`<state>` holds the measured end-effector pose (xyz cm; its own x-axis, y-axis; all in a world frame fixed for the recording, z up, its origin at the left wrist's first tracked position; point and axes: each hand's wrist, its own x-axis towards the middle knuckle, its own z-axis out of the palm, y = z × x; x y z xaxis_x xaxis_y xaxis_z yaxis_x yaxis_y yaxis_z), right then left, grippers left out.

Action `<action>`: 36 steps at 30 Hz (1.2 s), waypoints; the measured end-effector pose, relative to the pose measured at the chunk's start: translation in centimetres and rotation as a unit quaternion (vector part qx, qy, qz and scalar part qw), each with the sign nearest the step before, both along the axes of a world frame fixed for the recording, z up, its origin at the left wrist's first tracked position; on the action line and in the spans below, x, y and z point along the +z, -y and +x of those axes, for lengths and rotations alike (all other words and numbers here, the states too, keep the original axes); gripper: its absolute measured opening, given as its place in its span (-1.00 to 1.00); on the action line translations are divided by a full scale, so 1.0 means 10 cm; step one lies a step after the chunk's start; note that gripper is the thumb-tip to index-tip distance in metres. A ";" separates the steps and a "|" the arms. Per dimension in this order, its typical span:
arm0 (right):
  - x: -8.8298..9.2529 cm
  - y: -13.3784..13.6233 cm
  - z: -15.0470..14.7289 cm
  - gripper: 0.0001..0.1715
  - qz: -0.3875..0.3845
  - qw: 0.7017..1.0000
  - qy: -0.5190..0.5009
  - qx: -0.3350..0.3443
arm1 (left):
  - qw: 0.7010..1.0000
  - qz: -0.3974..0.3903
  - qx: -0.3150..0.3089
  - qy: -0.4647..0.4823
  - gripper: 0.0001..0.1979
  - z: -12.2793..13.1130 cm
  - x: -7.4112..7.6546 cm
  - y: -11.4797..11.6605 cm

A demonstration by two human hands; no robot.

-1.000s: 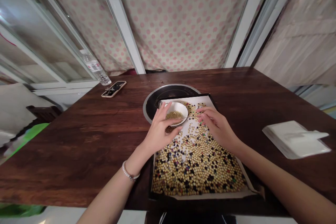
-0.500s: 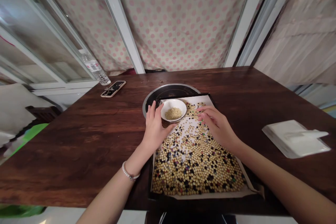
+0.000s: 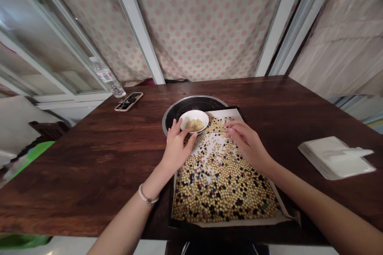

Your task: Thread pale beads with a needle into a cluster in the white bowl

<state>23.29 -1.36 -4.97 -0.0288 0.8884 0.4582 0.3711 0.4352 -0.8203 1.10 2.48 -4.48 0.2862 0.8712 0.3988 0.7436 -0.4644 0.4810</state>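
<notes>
A small white bowl with pale yellow beads in it rests at the far left end of the bead tray. My left hand is at the bowl's near left side, fingers at its rim and thumb stretched out below. My right hand is over the tray's right side, thumb and forefinger pinched together. From that pinch a thin, dark, needle-like thing points left towards the bowl. Loose beads, mostly pale yellow with black and a few coloured ones, cover much of the tray's white lining.
Behind the tray lies a round dark plate with a silvery rim, partly covered by it. A phone and a clear plastic bottle are at the back left. On the right is a white tissue pack. All rest on a brown wooden table.
The bowl has shifted slightly away and to the left. My left fingers have drawn closer together at its near rim. My right hand has hardly moved.
</notes>
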 end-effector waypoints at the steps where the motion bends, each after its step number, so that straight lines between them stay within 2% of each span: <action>1: 0.00 0.00 0.00 -0.73 -0.002 1.000 -0.001 0.000 | 1.000 0.012 -0.020 -0.005 -0.69 0.01 0.02 0.02; 3: 0.00 -0.01 0.00 -0.74 -0.007 1.000 -0.003 -0.001 | 0.997 0.031 -0.066 -0.023 -0.63 0.02 0.05 0.05; 4: 0.00 -0.01 0.00 -0.75 -0.008 1.000 -0.004 -0.001 | 0.995 0.036 -0.082 -0.033 -0.54 0.03 0.06 0.06; 6: 0.00 -0.01 0.00 -0.75 -0.008 1.000 -0.004 -0.004 | 0.994 0.040 -0.091 -0.049 -0.35 0.04 0.08 0.07; 7: 0.00 -0.01 0.00 -0.75 -0.006 1.000 -0.003 -0.006 | 0.994 0.043 -0.089 -0.051 -0.32 0.04 0.08 0.08; 8: 0.00 -0.01 0.00 -0.75 -0.004 1.000 0.000 -0.006 | 0.994 0.047 -0.088 -0.050 -0.35 0.04 0.08 0.07; 12: 0.00 0.00 0.00 -0.74 0.003 1.000 0.006 -0.004 | 0.993 0.069 -0.094 -0.036 -0.65 0.03 0.07 0.05; 14: 0.00 0.00 0.00 -0.74 0.002 1.000 0.003 -0.004 | 0.993 0.078 -0.081 -0.031 -0.71 0.03 0.07 0.05; 20: -0.01 0.00 -0.01 -0.73 0.001 1.000 -0.010 -0.015 | 0.993 0.118 -0.003 -0.008 -0.70 0.02 0.05 0.04; 27: 0.00 0.00 0.01 -0.74 -0.001 0.999 -0.020 -0.042 | 0.995 0.096 0.009 0.001 -0.69 0.00 -0.01 0.03; 29: 0.02 0.01 0.00 -0.73 -0.021 0.999 -0.018 -0.045 | 0.997 0.082 0.010 0.006 -0.69 0.01 0.00 0.03; 32: 0.06 0.03 -0.01 -0.68 -0.081 0.997 -0.001 -0.017 | 0.997 0.071 0.001 0.036 -0.75 0.02 0.03 0.04; 36: 0.09 0.06 -0.03 -0.61 -0.144 0.986 0.045 0.067 | 0.993 0.074 -0.026 0.089 -0.80 0.02 0.07 0.04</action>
